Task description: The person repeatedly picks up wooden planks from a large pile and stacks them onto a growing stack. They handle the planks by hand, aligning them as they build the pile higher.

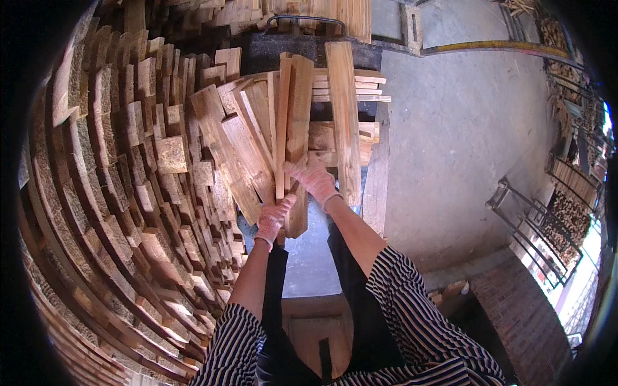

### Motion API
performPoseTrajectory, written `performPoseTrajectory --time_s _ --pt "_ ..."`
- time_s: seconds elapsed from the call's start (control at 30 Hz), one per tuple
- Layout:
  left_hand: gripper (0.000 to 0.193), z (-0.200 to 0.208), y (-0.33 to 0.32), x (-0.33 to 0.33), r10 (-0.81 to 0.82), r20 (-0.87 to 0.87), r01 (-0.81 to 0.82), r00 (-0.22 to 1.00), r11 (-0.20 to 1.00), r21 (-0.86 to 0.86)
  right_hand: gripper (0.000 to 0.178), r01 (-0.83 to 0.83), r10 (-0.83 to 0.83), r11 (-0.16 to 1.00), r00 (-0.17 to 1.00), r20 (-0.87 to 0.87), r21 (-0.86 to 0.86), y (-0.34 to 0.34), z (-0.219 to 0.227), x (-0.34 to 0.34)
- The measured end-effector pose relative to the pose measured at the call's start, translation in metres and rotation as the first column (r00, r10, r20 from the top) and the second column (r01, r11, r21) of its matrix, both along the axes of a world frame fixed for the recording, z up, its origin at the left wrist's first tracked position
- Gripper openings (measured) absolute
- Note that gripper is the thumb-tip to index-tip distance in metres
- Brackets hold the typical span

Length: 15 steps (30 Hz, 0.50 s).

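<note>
Left hand (pixel 273 220) gripping a narrow slat (pixel 281 132), right hand (pixel 314 179) grasping the wider board (pixel 297 119) just right — a gathering step, seemingly; the next move calls for keeping both together.

This looks like a timber workshop or wood store. Stacked boards (pixel 116 193) with rough, sawn ends fill the left side of the frame, row upon row, and loose boards (pixel 297 138) lie in a jumble at upper centre. A bare grey floor (pixel 450 141), like concrete, spreads across the right. Dark metal racks (pixel 528 215) stand toward the right edge, more piled wood (pixel 570 225) shows beside them, and a brick surface (pixel 518 315) occupies the lower right.
</note>
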<state>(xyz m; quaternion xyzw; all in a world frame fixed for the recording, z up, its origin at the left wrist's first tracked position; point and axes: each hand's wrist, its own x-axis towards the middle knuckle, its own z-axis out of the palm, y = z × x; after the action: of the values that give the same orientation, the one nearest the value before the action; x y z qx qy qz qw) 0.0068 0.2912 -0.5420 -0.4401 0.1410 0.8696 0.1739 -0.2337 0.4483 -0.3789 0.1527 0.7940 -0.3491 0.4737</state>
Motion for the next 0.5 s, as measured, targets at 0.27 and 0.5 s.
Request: performPoseTrajectory --time_s 0.27,0.5 --pt "0.030 0.117 0.020 -0.065 -0.261 -0.194 0.233 0.946 0.960 -0.152 0.083 0.206 -0.203 0.970 0.979 0.035 -0.130 0.035 0.011 0.003" --pt "0.076 0.342 0.062 -0.077 -0.693 0.282 0.663 0.663 0.369 -0.651 0.039 -0.557 0.164 0.760 0.662 -0.731 -0.334 0.075 0.079 0.064"
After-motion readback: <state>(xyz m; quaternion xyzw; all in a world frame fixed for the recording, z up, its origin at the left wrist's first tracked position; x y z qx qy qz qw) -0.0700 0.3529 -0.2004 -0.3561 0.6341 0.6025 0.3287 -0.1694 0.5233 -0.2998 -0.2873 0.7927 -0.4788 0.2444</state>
